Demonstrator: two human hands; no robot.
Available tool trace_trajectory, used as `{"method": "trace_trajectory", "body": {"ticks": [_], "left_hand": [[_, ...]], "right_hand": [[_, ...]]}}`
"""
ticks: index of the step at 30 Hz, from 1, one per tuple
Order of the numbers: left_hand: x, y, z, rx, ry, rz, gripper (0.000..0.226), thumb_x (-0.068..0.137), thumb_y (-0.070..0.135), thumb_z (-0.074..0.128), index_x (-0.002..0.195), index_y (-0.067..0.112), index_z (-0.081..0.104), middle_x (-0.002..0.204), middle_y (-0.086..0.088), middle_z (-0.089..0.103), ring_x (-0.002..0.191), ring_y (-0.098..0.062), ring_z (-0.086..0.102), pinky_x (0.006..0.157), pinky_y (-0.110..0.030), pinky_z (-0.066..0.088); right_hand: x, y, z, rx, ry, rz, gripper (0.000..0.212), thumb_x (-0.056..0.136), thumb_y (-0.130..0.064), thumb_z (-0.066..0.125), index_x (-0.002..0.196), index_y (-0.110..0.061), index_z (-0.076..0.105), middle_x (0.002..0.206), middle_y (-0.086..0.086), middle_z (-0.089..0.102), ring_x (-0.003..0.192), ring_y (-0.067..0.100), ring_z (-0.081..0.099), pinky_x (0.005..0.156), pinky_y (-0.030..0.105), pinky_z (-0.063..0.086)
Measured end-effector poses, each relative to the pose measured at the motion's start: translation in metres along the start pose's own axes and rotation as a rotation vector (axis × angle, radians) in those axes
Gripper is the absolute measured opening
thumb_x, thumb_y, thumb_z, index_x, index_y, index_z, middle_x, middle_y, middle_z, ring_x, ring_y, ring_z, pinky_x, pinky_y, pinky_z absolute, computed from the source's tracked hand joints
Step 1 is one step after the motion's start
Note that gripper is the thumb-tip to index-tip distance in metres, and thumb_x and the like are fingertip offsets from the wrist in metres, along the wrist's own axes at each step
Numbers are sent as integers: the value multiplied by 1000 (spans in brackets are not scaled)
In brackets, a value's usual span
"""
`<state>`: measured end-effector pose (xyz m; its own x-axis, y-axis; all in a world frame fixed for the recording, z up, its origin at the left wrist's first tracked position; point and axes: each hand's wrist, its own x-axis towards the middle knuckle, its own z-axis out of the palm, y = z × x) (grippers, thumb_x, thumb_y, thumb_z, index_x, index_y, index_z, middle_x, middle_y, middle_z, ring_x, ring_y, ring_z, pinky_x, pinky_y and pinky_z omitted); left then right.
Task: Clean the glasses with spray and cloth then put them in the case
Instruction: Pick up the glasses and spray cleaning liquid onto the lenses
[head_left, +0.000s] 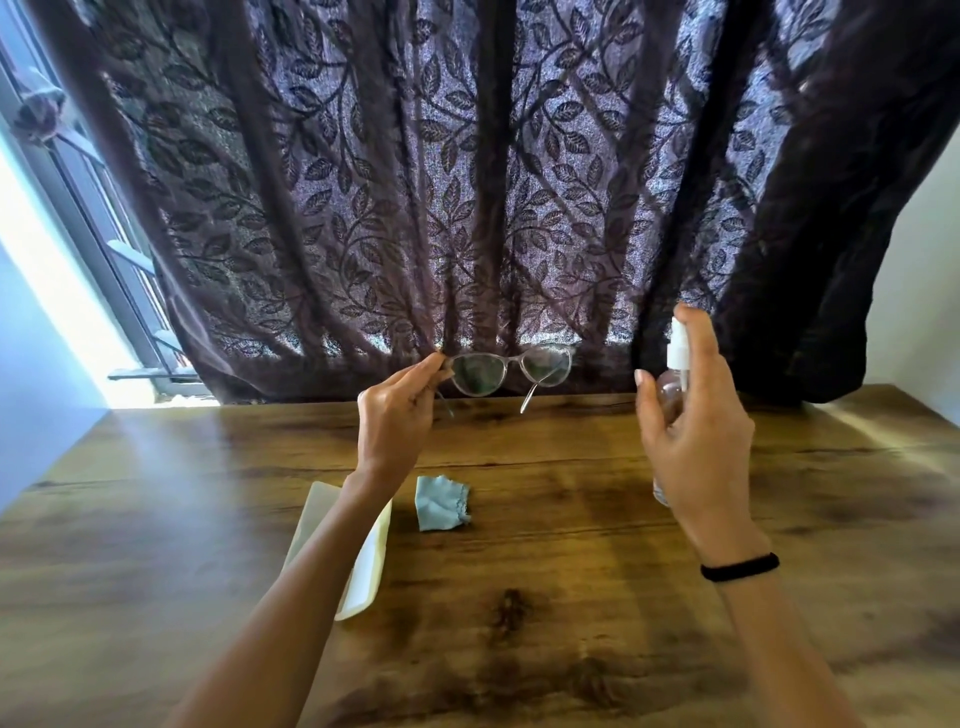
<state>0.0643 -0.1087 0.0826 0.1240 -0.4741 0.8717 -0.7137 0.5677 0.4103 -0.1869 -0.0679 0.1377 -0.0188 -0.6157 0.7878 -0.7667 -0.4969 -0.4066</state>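
Observation:
My left hand (397, 421) pinches the left corner of clear-framed glasses (511, 368) and holds them up above the wooden table (571, 597), temples unfolded toward me. My right hand (696, 441) grips a small clear spray bottle (675, 364) with a white nozzle, forefinger on top, nozzle facing the glasses from the right, a short gap between them. A crumpled light blue cloth (441, 503) lies on the table below the glasses. The pale, whitish case (363, 571) lies to the left of the cloth, partly hidden under my left forearm.
A dark leaf-patterned curtain (467, 182) hangs along the table's far edge. A bright window (78, 260) with a grey frame is at the left. A black band (740, 566) circles my right wrist.

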Motion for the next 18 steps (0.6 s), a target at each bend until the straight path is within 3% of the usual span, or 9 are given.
{"method": "trace_trajectory", "body": {"ticks": [4, 9, 12, 13, 15, 18], "left_hand": [[1, -1, 1, -9, 4, -5, 33, 75, -16, 66, 106, -4, 65, 94, -12, 71, 85, -11, 67, 78, -12, 52], [0, 0, -1, -10, -14, -4, 32, 77, -13, 66, 107, -4, 65, 95, -14, 71, 84, -18, 69, 75, -24, 56], [-1, 0, -3, 3, -28, -4, 31, 78, -12, 66, 108, -5, 64, 96, -16, 71, 85, -22, 70, 72, -32, 58], [-2, 0, -4, 6, -31, -1, 31, 78, -12, 66, 108, -6, 63, 96, -16, 71, 85, -22, 70, 72, -33, 58], [-3, 1, -4, 4, -37, -4, 31, 78, -12, 65, 109, -6, 63, 96, -17, 70, 85, -22, 70, 72, -32, 58], [-4, 3, -4, 7, -33, -8, 32, 78, -14, 65, 108, -7, 62, 96, -17, 70, 85, -21, 70, 73, -29, 57]], "right_hand": [[0, 6, 4, -1, 12, -16, 46, 91, -17, 53, 134, -15, 36, 86, -5, 47, 56, 0, 46, 46, 7, 31], [-6, 16, 9, 160, 131, 20, 61, 90, -20, 57, 140, -17, 23, 132, -10, 42, 65, 2, 48, 61, 1, 40], [-23, 35, 15, 237, 112, 118, 73, 88, -28, 57, 144, -26, 9, 136, -19, 42, 63, 7, 52, 58, 7, 43], [-32, 43, 18, 241, 93, 154, 74, 88, -30, 56, 144, -28, 8, 128, -17, 48, 63, 8, 52, 58, 10, 43], [-51, 58, 23, 246, 43, 252, 75, 87, -33, 55, 143, -32, 5, 118, 9, 54, 65, 13, 53, 60, 18, 46], [-76, 78, 31, 232, -7, 355, 76, 86, -33, 55, 145, -26, 7, 127, 16, 47, 77, 18, 58, 68, 30, 52]]}}
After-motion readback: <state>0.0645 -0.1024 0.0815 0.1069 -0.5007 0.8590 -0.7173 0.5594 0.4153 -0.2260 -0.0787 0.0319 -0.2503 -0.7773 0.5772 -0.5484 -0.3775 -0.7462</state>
